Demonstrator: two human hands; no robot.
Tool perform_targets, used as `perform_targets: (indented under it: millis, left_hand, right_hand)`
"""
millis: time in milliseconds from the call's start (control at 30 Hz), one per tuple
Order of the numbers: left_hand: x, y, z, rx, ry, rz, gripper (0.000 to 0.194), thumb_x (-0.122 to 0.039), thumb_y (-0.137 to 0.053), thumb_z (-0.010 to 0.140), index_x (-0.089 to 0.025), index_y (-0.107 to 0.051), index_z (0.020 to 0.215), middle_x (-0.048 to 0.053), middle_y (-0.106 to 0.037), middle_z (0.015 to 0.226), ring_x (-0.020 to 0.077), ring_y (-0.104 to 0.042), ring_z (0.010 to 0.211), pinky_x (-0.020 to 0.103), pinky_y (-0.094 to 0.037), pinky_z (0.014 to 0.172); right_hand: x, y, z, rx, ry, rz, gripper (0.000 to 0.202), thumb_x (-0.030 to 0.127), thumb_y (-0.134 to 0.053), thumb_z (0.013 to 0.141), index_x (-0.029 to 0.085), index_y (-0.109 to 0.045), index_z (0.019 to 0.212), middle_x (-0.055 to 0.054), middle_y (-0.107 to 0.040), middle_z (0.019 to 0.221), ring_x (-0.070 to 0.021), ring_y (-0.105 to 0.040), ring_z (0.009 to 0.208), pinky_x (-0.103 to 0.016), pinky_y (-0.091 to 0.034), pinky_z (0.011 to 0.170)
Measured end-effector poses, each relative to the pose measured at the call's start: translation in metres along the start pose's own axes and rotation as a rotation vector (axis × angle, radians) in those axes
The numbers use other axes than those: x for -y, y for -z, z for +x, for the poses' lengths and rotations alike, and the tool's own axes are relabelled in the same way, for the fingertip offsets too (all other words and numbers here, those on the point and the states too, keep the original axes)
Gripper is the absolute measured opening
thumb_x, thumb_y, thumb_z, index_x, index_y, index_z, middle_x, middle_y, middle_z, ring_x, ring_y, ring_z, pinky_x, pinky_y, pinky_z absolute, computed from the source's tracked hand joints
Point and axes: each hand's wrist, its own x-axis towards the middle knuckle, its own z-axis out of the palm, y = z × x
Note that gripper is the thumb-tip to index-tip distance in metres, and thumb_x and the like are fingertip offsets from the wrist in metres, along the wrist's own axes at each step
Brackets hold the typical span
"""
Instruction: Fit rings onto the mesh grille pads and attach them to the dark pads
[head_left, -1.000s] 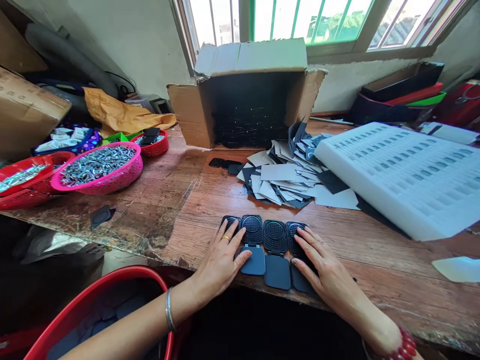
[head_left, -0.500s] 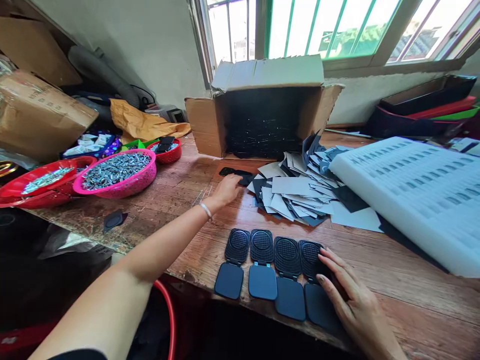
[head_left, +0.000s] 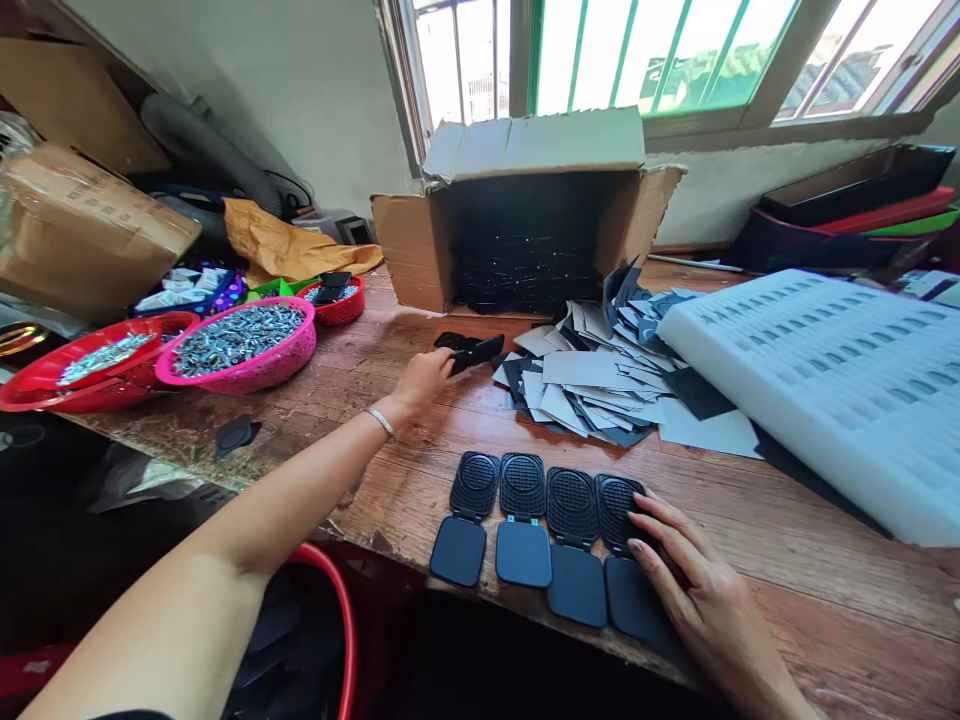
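The left hand has its grip closed narrow on one end of a thin black piece, over the far part of the tabletop, just left of the paper pile. The piece juts rightward out of the hand, its long axis roughly sideways, crosswise to the four black cases lying open at the near edge. The right hand, well apart from that piece, rests its loosely spread grip on the rightmost case (how firmly, I cannot tell).
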Motion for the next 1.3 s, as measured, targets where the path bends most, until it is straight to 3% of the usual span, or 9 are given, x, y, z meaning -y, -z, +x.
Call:
perform_targets:
  millis: [200, 333, 533, 700, 800, 900, 967, 1167, 1300]
  left_hand:
    - [0.02, 0.056, -0.058, 0.108, 0.209, -0.384, 0.051, -0.054, -0.055, 0.086, -0.01, -0.066, 0.107, 0.012, -0.074, 0.096, 0.0231, -0.071, 0.078, 0.039, -0.059, 0.071]
    - [0.024, 0.082, -0.096, 0.215, 0.301, -0.553, 0.064, -0.068, -0.065, 0.072, -0.015, -0.067, 0.107, 0.011, -0.075, 0.095, 0.0229, -0.071, 0.078, 0.04, -0.06, 0.069]
    - [0.038, 0.1, -0.104, 0.197, 0.358, -0.546, 0.057, -0.064, -0.08, 0.055, -0.014, -0.07, 0.082, 0.007, -0.072, 0.073, 0.0204, -0.066, 0.062, 0.032, -0.055, 0.055]
    - [0.024, 0.095, -0.111, -0.057, 0.221, -0.413, 0.044, -0.056, -0.073, 0.07, -0.016, -0.072, 0.089, 0.005, -0.075, 0.085, 0.0213, -0.067, 0.078, 0.032, -0.055, 0.072]
    - [0.006, 0.083, -0.14, -0.169, -0.088, -0.057, 0.027, -0.043, -0.062, 0.086, -0.02, -0.074, 0.096, 0.006, -0.076, 0.094, 0.0219, -0.069, 0.085, 0.033, -0.055, 0.081]
    - [-0.006, 0.064, -0.177, -0.101, -0.428, 0.268, 0.025, -0.033, -0.05, 0.096, -0.022, -0.073, 0.1, 0.006, -0.077, 0.095, 0.0213, -0.072, 0.088, 0.032, -0.057, 0.081]
    - [-0.011, 0.05, -0.198, -0.043, -0.537, 0.365, 0.026, -0.027, -0.046, 0.099, -0.021, -0.071, 0.103, 0.007, -0.076, 0.097, 0.0206, -0.072, 0.09, 0.032, -0.059, 0.081]
    - [-0.013, 0.024, -0.215, 0.015, -0.467, 0.286, 0.028, -0.032, -0.046, 0.101, -0.02, -0.07, 0.104, 0.008, -0.075, 0.102, 0.0209, -0.071, 0.096, 0.034, -0.06, 0.086]
    - [-0.005, 0.017, -0.197, 0.007, -0.318, 0.176, 0.036, -0.035, -0.044, 0.101, -0.019, -0.064, 0.125, 0.012, -0.063, 0.136, 0.0253, -0.055, 0.13, 0.045, -0.048, 0.108]
  right_hand:
    - [-0.003, -0.002, 0.0, 0.004, -0.02, 0.005, 0.034, 0.043, -0.047, 0.099, 0.021, -0.065, 0.117, -0.011, -0.062, 0.134, -0.0303, -0.06, 0.122, -0.051, -0.051, 0.102]
    - [-0.003, -0.001, 0.001, 0.012, -0.016, 0.01, 0.036, 0.045, -0.046, 0.099, 0.021, -0.065, 0.117, -0.011, -0.062, 0.133, -0.0301, -0.06, 0.122, -0.05, -0.05, 0.103]
    - [-0.003, -0.001, 0.003, 0.011, -0.009, -0.015, 0.038, 0.047, -0.045, 0.099, 0.02, -0.066, 0.114, -0.012, -0.063, 0.131, -0.0306, -0.06, 0.12, -0.051, -0.05, 0.102]
    - [-0.002, 0.0, 0.003, 0.012, -0.019, 0.004, 0.036, 0.046, -0.047, 0.098, 0.02, -0.068, 0.112, -0.012, -0.064, 0.13, -0.0306, -0.06, 0.122, -0.051, -0.051, 0.102]
    - [0.001, 0.001, 0.004, 0.003, -0.03, 0.016, 0.035, 0.045, -0.048, 0.098, 0.02, -0.068, 0.112, -0.012, -0.064, 0.129, -0.0304, -0.06, 0.121, -0.051, -0.05, 0.103]
    - [0.004, 0.001, 0.005, 0.003, -0.046, 0.018, 0.035, 0.045, -0.048, 0.098, 0.021, -0.068, 0.112, -0.012, -0.064, 0.129, -0.0299, -0.06, 0.121, -0.05, -0.051, 0.103]
    - [0.005, 0.002, 0.005, 0.006, -0.046, 0.014, 0.035, 0.046, -0.048, 0.098, 0.021, -0.068, 0.113, -0.012, -0.064, 0.129, -0.0301, -0.06, 0.121, -0.051, -0.05, 0.103]
    - [0.006, 0.004, 0.005, 0.015, -0.022, 0.012, 0.034, 0.042, -0.049, 0.098, 0.02, -0.065, 0.118, -0.012, -0.063, 0.131, -0.0301, -0.06, 0.122, -0.052, -0.049, 0.105]
    - [0.011, 0.005, 0.006, 0.021, -0.013, 0.019, 0.037, 0.04, -0.052, 0.097, 0.019, -0.062, 0.126, -0.013, -0.06, 0.135, -0.0309, -0.055, 0.127, -0.053, -0.046, 0.108]
